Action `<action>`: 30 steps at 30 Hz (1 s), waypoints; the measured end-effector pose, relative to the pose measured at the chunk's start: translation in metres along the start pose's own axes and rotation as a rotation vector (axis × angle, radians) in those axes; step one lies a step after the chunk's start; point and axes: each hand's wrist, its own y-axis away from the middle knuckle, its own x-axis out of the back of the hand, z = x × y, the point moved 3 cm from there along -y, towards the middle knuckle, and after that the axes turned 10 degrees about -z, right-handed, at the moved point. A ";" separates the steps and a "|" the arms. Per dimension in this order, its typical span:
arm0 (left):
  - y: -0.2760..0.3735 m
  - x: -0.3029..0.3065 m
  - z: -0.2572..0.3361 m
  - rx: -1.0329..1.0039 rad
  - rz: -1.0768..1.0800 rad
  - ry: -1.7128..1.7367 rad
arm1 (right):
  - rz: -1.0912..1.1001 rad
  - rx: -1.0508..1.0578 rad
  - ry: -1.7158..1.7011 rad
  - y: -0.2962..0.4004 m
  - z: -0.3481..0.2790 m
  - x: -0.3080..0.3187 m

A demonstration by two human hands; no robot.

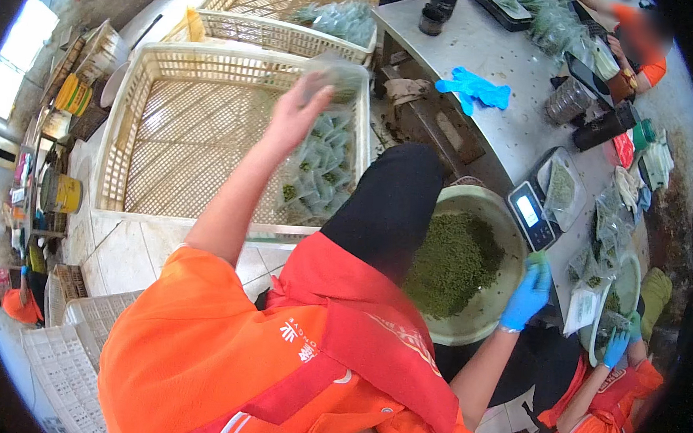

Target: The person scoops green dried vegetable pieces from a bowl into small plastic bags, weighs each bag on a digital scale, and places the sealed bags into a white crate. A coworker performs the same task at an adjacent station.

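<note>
My bare left hand is over the right part of a white plastic crate, thumb apart from the fingers. A blurred clear bag with green contents is at its fingertips; whether they grip it is unclear. Small filled clear bags lie in rows below. My right hand, in a blue glove, is at the right rim of a round basin of green granules. Its fingers are drawn together, their tips green. Beside it a digital scale bears a filled clear bag.
A metal table holds blue gloves, dark bottles, a clear jar and more bags. Another crate stands beyond mine. A co-worker's gloved hands are over a second basin at right; another person sits across the table.
</note>
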 end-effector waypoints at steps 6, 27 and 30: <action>0.075 0.078 -0.116 0.429 0.033 -0.563 | -0.875 -0.356 0.543 0.069 0.049 -0.062; 0.076 -0.003 -0.087 0.383 -0.076 -0.720 | -0.774 -0.607 -0.274 0.098 0.038 -0.077; 0.066 -0.025 -0.070 0.339 -0.166 -0.776 | -0.791 -0.453 -0.263 0.082 0.029 -0.052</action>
